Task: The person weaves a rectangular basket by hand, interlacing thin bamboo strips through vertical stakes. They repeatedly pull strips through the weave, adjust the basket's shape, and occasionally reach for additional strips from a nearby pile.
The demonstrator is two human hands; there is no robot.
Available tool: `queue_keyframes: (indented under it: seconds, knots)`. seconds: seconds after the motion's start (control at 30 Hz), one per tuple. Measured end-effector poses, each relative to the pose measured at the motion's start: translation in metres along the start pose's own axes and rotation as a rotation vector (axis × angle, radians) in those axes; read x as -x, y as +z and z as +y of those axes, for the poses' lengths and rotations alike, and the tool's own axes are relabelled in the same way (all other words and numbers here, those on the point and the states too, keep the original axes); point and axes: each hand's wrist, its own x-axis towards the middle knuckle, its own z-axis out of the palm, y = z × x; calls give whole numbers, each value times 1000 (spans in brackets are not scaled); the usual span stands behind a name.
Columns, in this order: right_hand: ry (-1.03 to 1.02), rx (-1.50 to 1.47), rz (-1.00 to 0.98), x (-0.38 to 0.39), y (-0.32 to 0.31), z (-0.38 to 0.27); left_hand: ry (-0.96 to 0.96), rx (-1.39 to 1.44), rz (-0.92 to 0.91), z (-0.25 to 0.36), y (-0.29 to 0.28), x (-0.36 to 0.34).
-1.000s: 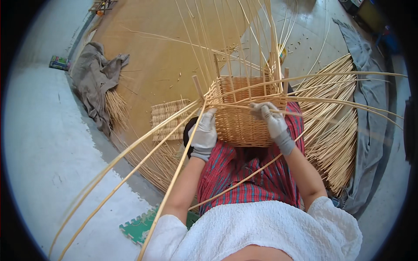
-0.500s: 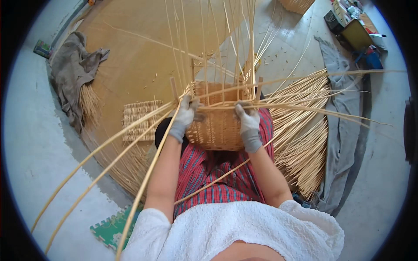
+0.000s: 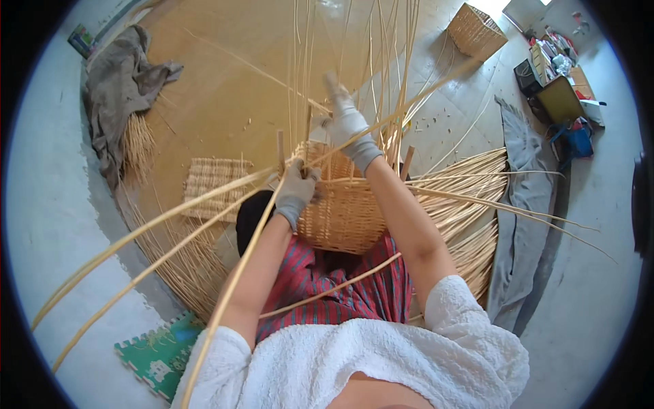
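A woven wicker basket [image 3: 344, 217] stands upright between my knees, with long thin upright rods [image 3: 381, 61] rising from its rim. My gloved left hand [image 3: 298, 191] is closed on the rods at the basket's left corner. My gloved right hand [image 3: 349, 123] is raised above the basket, its blurred fingers stretched upward and apart. One long weaving rod [image 3: 415, 101] slants from the left corner across my right wrist to the upper right. More loose rods [image 3: 146, 235] run out from the left corner, and others [image 3: 504, 203] trail from the right side.
A flat woven panel [image 3: 212, 185] lies on the floor at left. Bundled rods [image 3: 466, 198] lie at right beside a grey cloth [image 3: 528, 225]; another grey cloth [image 3: 119, 88] is at far left. A finished-looking basket [image 3: 477, 33] and a cluttered box [image 3: 562, 99] stand farther off.
My right hand has left the basket's right rim and moved up and left. The long rod has swung upward. My left hand keeps its hold at the left corner.
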Motion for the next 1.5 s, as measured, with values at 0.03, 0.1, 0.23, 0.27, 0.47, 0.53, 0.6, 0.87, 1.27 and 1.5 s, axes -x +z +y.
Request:
queue_keyframes:
  seconds: [0.03,0.1,0.23,0.27,0.47,0.53,0.6,0.87,1.27,1.5]
  knots:
    - [7,-468,95,16,-3,13,10,-49,2,-6,-2,2]
    - [13,-746,361,73,8,40,31,-158,10,-9,-11,-1]
    - [167,-909,613,172,18,102,-101,230,-60,20,8,15]
    - [299,-918,578,169,10,89,-166,286,-88,27,9,22]
    - [354,-898,474,182,-12,51,36,281,206,25,33,31]
    - [514,-807,424,173,-41,83,275,246,277,21,37,58]
    - [323,-833,738,172,-40,98,678,16,343,-15,42,68]
    - [606,-816,491,173,-88,98,246,-466,-154,71,66,51]
    - [291,-452,203,121,-97,83,-128,-261,-417,55,60,19]
    - [-28,865,-116,20,-74,177,-139,-173,-388,73,92,11]
